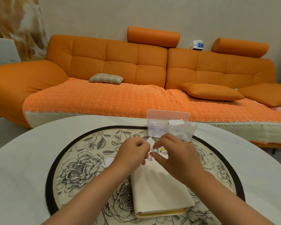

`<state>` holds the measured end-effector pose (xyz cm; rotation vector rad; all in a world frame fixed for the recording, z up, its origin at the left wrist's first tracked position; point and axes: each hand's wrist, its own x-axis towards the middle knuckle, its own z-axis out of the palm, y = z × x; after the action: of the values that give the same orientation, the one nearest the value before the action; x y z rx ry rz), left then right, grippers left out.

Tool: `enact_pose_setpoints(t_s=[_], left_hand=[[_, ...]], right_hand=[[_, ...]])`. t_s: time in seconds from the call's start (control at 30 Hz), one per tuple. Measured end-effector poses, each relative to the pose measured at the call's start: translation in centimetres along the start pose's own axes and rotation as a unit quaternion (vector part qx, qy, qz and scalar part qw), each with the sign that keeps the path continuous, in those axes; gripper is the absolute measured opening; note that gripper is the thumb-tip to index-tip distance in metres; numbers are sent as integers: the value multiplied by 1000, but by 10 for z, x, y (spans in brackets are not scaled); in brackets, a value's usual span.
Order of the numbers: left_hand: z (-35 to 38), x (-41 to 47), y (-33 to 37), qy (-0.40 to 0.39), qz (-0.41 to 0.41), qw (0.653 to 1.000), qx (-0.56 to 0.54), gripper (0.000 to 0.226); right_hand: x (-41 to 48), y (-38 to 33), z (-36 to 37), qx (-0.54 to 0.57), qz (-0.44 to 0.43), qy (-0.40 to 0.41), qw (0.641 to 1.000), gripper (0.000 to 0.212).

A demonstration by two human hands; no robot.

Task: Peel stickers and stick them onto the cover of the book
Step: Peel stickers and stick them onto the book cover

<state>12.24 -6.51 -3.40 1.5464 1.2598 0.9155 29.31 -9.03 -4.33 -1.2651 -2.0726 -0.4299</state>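
Observation:
A cream-covered book (pixel 159 194) lies closed on the floral round mat (pixel 81 168), spine edge toward me. Small colourful stickers (pixel 163 150) sit on its far end. Above that end, my left hand (pixel 131 155) pinches a small white sticker piece (pixel 150 141) between thumb and fingers. My right hand (pixel 173 153) is close beside it, its thumb and forefinger pinching at the same piece. A loose white backing scrap (pixel 108 162) lies on the mat left of my left hand.
A clear plastic bag (pixel 169 125) with sticker sheets stands just beyond my hands. The mat rests on a white round table (pixel 19 168). An orange sofa (pixel 120 70) with cushions fills the background.

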Motion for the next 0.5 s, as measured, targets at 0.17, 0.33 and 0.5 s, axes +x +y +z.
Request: enact_pose_setpoints(t_s=[0.17,0.33,0.5], left_hand=[[9,-4,7,-8,-61,996,-71,25],[10,-3,10,-65,-179,956,-222,23],[11,-7,8,-121,-202,910,-341,43]], right_hand=[[1,6,4,-29,-47,59,997,10],[-1,8,5,-24,-27,82,996,9],[-1,2,-1,98,128,36,986,8]])
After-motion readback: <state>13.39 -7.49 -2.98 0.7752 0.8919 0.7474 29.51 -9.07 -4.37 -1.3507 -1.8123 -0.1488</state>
